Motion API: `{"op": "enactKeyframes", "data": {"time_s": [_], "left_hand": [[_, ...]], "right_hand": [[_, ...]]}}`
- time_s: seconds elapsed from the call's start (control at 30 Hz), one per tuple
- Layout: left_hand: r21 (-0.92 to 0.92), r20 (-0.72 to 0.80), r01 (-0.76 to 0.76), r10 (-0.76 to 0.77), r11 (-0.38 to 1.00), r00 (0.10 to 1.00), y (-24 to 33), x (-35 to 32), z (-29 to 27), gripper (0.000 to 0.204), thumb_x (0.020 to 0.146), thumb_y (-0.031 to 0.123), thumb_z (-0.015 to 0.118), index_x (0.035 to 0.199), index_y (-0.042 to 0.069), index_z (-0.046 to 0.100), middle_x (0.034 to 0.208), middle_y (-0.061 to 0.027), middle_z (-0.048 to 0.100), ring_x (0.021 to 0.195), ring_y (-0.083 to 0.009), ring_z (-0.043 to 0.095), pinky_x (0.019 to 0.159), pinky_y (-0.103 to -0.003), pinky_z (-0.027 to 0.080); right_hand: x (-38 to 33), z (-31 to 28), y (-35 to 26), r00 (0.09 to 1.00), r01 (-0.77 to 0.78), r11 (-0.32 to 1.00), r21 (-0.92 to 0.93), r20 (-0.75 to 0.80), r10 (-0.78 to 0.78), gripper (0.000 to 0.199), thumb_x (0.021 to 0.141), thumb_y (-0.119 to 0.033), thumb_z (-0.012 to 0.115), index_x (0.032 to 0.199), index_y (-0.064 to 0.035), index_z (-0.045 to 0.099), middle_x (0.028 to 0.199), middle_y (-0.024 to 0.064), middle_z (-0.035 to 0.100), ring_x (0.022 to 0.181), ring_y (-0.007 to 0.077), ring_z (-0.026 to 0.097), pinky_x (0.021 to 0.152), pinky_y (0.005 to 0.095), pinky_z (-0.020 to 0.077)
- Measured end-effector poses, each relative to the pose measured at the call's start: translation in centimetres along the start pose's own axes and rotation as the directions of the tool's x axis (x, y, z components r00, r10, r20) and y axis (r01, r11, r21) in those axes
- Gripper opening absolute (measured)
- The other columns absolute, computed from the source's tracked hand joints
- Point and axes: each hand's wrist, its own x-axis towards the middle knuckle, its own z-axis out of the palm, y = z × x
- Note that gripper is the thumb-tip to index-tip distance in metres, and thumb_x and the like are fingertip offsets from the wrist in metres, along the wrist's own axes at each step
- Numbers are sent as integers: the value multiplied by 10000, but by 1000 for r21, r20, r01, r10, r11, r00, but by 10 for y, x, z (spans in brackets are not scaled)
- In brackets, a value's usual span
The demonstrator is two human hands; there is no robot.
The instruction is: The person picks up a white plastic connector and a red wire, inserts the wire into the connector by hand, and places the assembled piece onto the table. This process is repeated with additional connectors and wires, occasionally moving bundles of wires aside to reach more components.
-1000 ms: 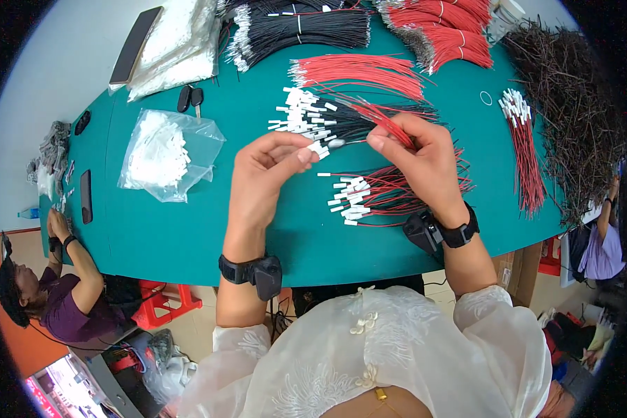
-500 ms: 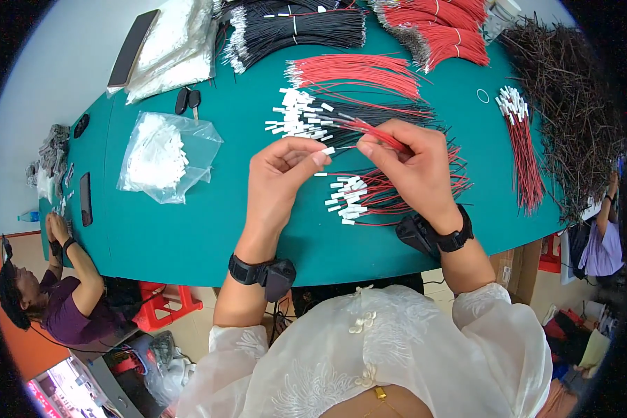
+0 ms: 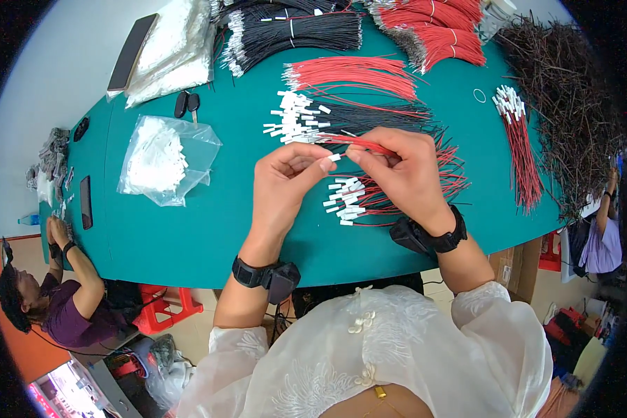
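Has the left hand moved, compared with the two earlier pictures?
Yes. The left hand has shifted slightly rightward, away from the clear bag of white parts, and now meets the right hand at the red wire.

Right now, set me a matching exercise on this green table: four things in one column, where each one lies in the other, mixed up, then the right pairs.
Things:
1. clear bag of white pieces
2. tangled dark wires
3. car key
4. red wire with a white tip

Places:
A. far right of the table
B. pinched between the left hand and right hand
C. left of the hands, lying flat
D. just beyond the clear bag

Pairs: 1-C, 2-A, 3-D, 4-B
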Motion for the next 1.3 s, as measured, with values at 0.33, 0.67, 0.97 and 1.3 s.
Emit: {"op": "enactKeyframes", "data": {"time_s": [0.33,0.67,0.97,1.3], "left_hand": [[-106,17,-15,17,994,1000,-7,0,0,111,874,-32,698,983,-38,683,924,-109,720,856,-149,696,791,-259,558],[388,-44,-78,102,918,994,-10,2,-1,75,839,12,734,904,3,698,888,-53,723,772,-112,671,666,-283,528],[807,350,-440,280,394,894,-17,2,-4,143,793,21,748,929,51,720,845,-42,701,700,-129,600,627,-268,472],[96,-113,-74,85,993,990,0,3,-4,145,883,46,718,1020,4,696,871,10,694,710,-29,544,610,-198,419]], "right_hand": [[-1,5,4,1000,6,1000,19,5,-6,114,816,-60,767,879,15,709,653,27,608,539,43,457,470,241,330],[6,-8,8,998,-31,999,-32,51,32,92,873,-51,702,915,32,696,699,65,621,592,82,510,523,264,397],[8,-24,6,998,65,973,-223,-3,-67,152,969,-106,601,940,33,656,696,52,558,631,90,485,572,273,406],[5,-10,10,931,-187,972,140,341,129,214,1011,-176,557,894,-6,613,656,-32,386,600,50,313,517,254,267]]}}
